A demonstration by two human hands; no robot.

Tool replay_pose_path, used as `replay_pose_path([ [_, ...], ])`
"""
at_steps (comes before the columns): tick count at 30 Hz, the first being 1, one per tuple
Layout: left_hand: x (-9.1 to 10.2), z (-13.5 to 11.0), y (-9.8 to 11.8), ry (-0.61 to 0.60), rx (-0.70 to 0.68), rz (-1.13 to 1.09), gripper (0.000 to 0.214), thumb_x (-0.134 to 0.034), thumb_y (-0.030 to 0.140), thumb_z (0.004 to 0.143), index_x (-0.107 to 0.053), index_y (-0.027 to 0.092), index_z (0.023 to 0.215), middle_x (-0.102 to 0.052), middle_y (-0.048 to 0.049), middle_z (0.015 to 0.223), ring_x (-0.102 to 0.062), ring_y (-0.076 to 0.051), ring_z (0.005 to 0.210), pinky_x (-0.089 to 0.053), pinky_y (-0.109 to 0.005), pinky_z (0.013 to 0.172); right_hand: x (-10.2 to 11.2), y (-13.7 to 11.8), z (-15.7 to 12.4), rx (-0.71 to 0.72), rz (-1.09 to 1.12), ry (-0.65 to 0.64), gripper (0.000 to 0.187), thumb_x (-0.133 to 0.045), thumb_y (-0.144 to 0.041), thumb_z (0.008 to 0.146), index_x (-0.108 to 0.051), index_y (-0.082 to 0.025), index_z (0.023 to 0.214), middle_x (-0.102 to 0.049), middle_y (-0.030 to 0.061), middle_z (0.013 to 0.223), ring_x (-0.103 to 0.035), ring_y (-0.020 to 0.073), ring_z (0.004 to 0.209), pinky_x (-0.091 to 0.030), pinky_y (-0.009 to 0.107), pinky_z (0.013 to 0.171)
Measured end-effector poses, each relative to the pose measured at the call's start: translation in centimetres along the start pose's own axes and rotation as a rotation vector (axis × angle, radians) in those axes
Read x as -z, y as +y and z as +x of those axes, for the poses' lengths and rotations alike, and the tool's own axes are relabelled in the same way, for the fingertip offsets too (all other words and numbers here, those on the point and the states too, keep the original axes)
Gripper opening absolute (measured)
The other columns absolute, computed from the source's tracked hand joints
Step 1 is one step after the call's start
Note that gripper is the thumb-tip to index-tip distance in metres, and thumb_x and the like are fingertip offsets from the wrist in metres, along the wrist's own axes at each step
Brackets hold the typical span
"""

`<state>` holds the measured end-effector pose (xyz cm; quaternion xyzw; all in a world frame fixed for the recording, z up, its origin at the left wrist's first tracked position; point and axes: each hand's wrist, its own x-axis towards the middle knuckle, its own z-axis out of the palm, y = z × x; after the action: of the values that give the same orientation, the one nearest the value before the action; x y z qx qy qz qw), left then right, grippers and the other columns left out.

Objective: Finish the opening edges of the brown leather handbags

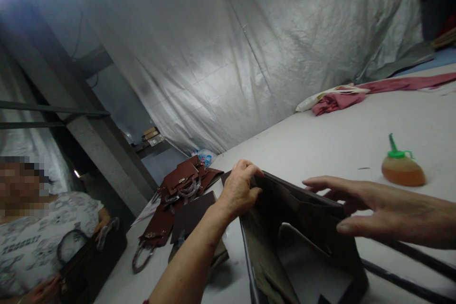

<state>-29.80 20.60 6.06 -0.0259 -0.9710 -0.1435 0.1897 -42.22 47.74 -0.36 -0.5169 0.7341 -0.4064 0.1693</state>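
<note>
While a silvery, creased plastic sheet hangs beyond the left grip and the right grip, a broad off-white tabletop spreads out past them. Well to the left of the left grip, a co-worker in a white patterned shirt handles a dark handbag with looped handles.

Reddish-brown handbags with plastic-wrapped handles lie heaped beyond and left of the left grip. A dark brown flat piece lies nearer, beside the left forearm; a backward sweep of that arm could drag it or scuff it.

The dark brown, open-topped bag body with an olive lining sits below and between the grips. The left grip is closed over its rim, thumb inside. The right grip is open, its thumb and fingers parted around the rim's near corner; firm contact cannot be told. With one side alone surely held, the thin wall could sag, twist or crease if the left grip slackens.

Black strap-like lengths run below the right wrist and might snag it. Beyond the right grip stands a squat, clear bottle of amber liquid with a green spout; a wide outward swing could topple it, and leakage would stain the bag body.
</note>
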Motion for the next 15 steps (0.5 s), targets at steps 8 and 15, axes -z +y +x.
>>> replay_pose_path([
  [8, -1.2, 1.9, -2.1, -0.042, -0.117, -0.114, 0.035, -0.069, -0.002, 0.073, -0.069, 0.022, 0.098, -0.058, -0.0032, 0.110, -0.058, -0.020, 0.109, -0.047, -0.035, 0.101, 0.3, 0.3, -0.2, 0.037, 0.113, -0.040, 0.077, -0.071, -0.039, 0.087, -0.050, -0.025, 0.159, -0.060, 0.0109, 0.153, -0.059, 0.0412, 0.136, -0.061, 0.044, 0.102],
  [15, -1.3, 2.4, -2.5, -0.054, -0.122, -0.154, 0.030, -0.069, -0.003, 0.074, -0.069, 0.021, 0.093, -0.061, -0.0028, 0.107, -0.060, -0.019, 0.106, -0.047, -0.032, 0.101, 0.1, -0.6, -0.3, 0.039, 0.077, -0.051, 0.069, -0.066, -0.043, 0.085, -0.056, -0.030, 0.152, -0.068, 0.0086, 0.143, -0.061, 0.0387, 0.134, -0.056, 0.047, 0.108],
])
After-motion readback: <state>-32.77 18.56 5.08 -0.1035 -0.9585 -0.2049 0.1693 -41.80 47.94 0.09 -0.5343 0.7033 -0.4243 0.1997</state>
